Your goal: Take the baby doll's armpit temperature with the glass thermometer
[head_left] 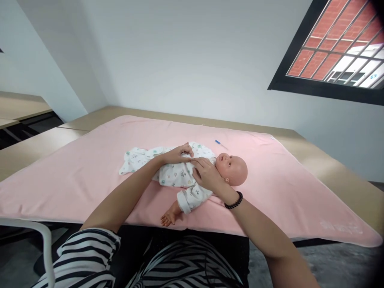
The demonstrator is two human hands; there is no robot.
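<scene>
A baby doll lies on its back, its bald head toward the right. It wears a white printed baby jacket and matching trousers. My left hand rests at the front of the jacket, fingers curled and pinched on the cloth at the chest. From the other side my right hand meets it, its fingertips pressed on the same part of the jacket, just below the doll's chin. What lies between the fingertips, perhaps a fastening, is too small to make out. One doll arm sticks out toward me.
A pink blanket covers most of the wooden table. On it, beyond the doll's head, lies a thin stick with a blue end. A white wall and a barred window stand behind. A white curved rail is at the lower left.
</scene>
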